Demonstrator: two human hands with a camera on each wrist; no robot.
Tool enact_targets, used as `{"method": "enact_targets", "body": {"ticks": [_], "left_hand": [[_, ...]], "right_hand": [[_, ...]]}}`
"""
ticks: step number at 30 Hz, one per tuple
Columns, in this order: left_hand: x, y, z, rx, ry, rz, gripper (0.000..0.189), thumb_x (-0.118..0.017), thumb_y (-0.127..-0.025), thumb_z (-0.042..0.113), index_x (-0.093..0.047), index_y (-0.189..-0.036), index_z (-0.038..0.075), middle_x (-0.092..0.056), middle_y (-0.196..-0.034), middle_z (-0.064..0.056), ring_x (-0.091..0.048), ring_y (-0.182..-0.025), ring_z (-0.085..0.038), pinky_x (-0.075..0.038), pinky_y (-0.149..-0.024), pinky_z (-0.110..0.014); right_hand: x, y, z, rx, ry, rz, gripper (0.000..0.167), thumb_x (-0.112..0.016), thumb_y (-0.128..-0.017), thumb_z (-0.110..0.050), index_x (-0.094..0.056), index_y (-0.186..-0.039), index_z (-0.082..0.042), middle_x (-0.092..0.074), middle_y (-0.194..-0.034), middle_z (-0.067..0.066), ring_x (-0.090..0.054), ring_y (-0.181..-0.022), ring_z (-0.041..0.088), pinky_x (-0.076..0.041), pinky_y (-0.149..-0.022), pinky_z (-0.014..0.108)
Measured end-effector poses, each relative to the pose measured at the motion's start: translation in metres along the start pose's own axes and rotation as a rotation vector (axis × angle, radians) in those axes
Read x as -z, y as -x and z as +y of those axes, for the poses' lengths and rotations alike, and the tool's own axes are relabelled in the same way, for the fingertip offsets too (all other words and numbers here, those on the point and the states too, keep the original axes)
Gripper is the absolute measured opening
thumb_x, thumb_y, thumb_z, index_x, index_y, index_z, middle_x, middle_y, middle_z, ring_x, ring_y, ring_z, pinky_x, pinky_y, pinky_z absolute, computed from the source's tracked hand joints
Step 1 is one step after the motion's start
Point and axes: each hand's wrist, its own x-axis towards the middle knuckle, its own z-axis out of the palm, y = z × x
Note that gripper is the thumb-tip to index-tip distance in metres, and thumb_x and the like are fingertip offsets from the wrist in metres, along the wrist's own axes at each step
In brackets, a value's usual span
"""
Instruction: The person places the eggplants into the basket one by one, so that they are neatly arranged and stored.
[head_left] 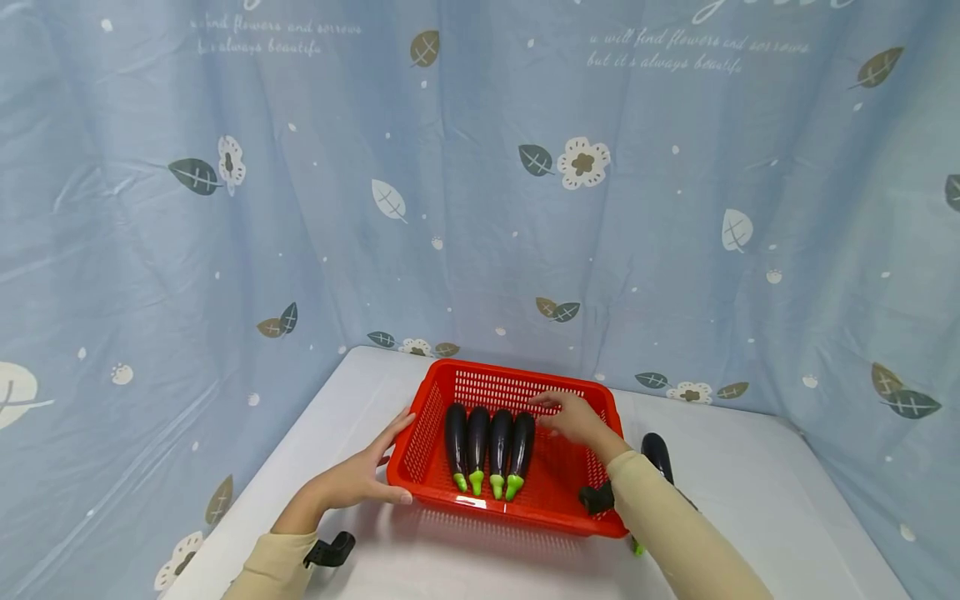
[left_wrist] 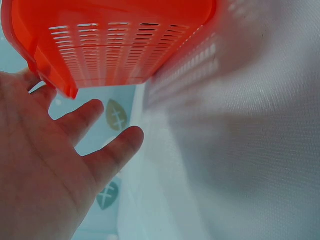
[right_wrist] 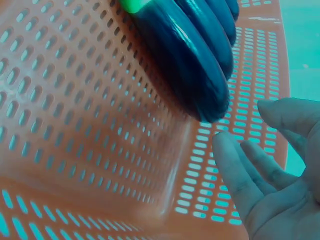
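A red perforated basket (head_left: 603,412) stands on the white table, with several dark purple eggplants (head_left: 489,446) lying side by side in its left half, green stems toward me. My left hand (head_left: 367,471) lies flat with straight fingers against the basket's left wall (left_wrist: 125,55). My right hand (head_left: 573,417) hovers inside the basket with relaxed fingers (right_wrist: 235,165) just beside the tip of the rightmost eggplant (right_wrist: 185,65), holding nothing. Another eggplant (head_left: 658,454) lies on the table outside the basket's right wall, partly hidden by my right sleeve.
The white table (head_left: 750,483) is backed by a blue curtain with leaf print (head_left: 480,183) hanging close around its far and side edges. Black wrist-camera mounts show at my left wrist (head_left: 330,552) and right wrist (head_left: 596,498).
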Motion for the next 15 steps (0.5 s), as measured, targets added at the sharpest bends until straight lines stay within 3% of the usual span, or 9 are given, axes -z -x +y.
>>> {"method": "enact_targets", "body": {"ticks": [7, 15], "left_hand": [[0.0, 0.001, 0.001, 0.008, -0.003, 0.001, 0.117, -0.086, -0.079, 0.037, -0.009, -0.165, 0.021, 0.005, -0.171, -0.008, -0.016, -0.153, -0.039, -0.037, -0.111, -0.065], [0.0, 0.001, 0.001, 0.016, -0.004, -0.001, 0.116, -0.086, -0.079, 0.038, -0.009, -0.165, 0.021, 0.005, -0.171, -0.008, -0.016, -0.153, -0.039, -0.037, -0.111, -0.064]], "right_hand": [[0.012, 0.004, 0.003, -0.003, -0.021, 0.018, 0.036, -0.07, -0.095, -0.01, -0.068, -0.131, -0.013, -0.066, -0.127, 0.017, -0.071, -0.092, 0.031, -0.062, -0.077, 0.037], [0.029, 0.013, 0.004, 0.051, -0.078, 0.042, 0.037, -0.066, -0.098, -0.005, -0.064, -0.134, -0.004, -0.064, -0.126, 0.023, -0.071, -0.091, 0.039, -0.061, -0.079, 0.047]]}}
